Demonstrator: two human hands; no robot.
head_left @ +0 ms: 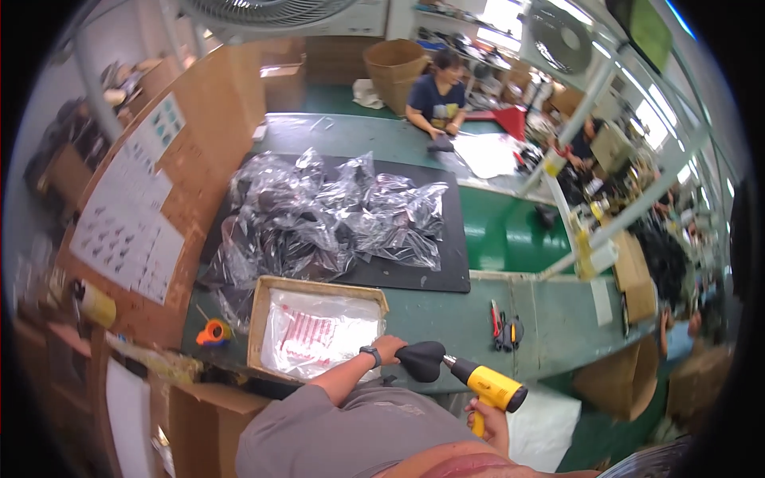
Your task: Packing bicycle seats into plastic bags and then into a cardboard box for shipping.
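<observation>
My left hand [388,349], with a dark watch on the wrist, is closed on one end of a black bicycle saddle [422,361] at the table's near edge. In my right hand [496,422] is a yellow heat gun [496,385], fingers wrapped round its handle. Its metal nozzle points left and ends close to the saddle's right side. Beside my left hand sits a shallow cardboard box [263,323] with clear printed plastic bags [319,331] in it. Beyond it, several dark items in clear plastic wrap [335,211] lie on a black mat [458,255].
An orange tape dispenser [213,332] lies left of the box. To the right are a red cutter [496,319] and a black tool [510,338]. A wooden board [191,151] borders the left side. Across the table, a person [437,95] handles a dark piece.
</observation>
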